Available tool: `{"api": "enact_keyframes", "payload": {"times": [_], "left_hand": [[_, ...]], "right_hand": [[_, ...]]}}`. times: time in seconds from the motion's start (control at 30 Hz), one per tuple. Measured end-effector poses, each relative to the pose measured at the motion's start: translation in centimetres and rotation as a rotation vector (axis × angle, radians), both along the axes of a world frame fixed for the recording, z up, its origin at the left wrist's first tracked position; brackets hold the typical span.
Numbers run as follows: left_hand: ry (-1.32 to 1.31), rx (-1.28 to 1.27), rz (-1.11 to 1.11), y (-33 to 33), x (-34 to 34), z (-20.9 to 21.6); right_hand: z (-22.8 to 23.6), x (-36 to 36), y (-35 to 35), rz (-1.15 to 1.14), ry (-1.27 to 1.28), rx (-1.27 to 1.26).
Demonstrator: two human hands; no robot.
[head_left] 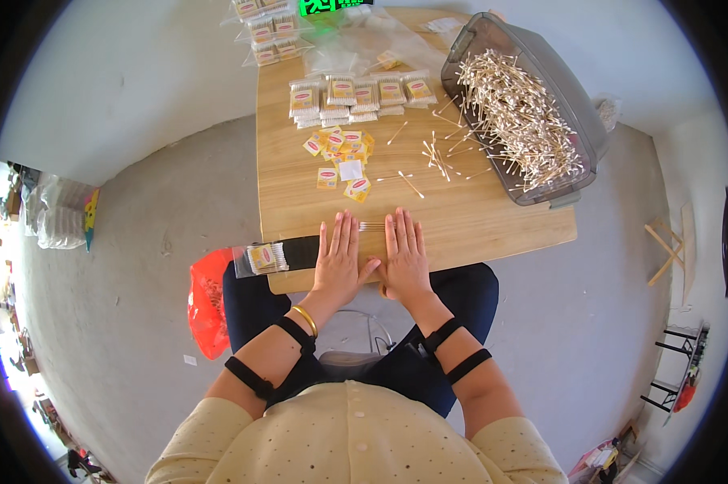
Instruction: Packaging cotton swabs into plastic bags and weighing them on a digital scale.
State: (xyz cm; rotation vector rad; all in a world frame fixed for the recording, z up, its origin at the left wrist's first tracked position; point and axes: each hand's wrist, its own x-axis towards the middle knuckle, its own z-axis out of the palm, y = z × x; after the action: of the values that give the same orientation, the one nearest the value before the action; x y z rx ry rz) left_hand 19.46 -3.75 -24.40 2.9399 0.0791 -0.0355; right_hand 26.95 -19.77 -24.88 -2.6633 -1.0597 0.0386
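Near the table's front edge, my left hand (338,252) and my right hand (405,252) lie flat, palms down, fingers stretched out. A few cotton swabs (372,227) lie crosswise between them; their ends reach to or under the fingers, and I cannot tell which. The thumbs come close together below the swabs. Left of my left hand, a clear bag (245,264) holds a bundle of swabs with a yellow-white label card (262,258), next to a black strip (302,252). Ahead lies a loose pile of small yellow-and-white label cards (340,145).
A grey bin (512,194) heaped with loose cotton swabs (517,121) stands at the far right; several swabs lie scattered beside it. Bagged swab packs (364,98) are stacked at the back, with clear plastic bags (364,44) behind. A red bag (209,302) hangs left of my knee.
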Motion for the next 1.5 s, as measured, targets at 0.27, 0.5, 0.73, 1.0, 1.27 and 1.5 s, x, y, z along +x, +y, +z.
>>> {"api": "enact_keyframes", "payload": {"times": [0.27, 0.5, 0.73, 1.0, 1.27, 1.5], "left_hand": [[0.003, -0.023, -0.006, 0.2, 0.0, 0.2], [-0.117, -0.200, -0.127, 1.5, 1.2, 1.2], [-0.151, -0.254, -0.123, 1.5, 1.2, 1.5], [-0.179, -0.263, -0.105, 1.5, 1.4, 1.3], [-0.187, -0.274, -0.110, 1.6, 1.3, 1.0], [-0.126, -0.279, -0.105, 1.7, 1.2, 1.6]], "right_hand": [[0.2, -0.1, 0.0, 0.006, 0.028, 0.017], [0.8, 2.1, -1.4, 0.005, 0.192, 0.456], [1.6, 8.7, -1.9, -0.281, -0.023, 0.457], [0.1, 11.5, 1.3, -0.316, -0.015, 0.486], [1.4, 12.3, 2.5, -0.134, -0.045, 0.452], [0.3, 8.4, 2.6, -0.013, 0.208, 0.390]]}}
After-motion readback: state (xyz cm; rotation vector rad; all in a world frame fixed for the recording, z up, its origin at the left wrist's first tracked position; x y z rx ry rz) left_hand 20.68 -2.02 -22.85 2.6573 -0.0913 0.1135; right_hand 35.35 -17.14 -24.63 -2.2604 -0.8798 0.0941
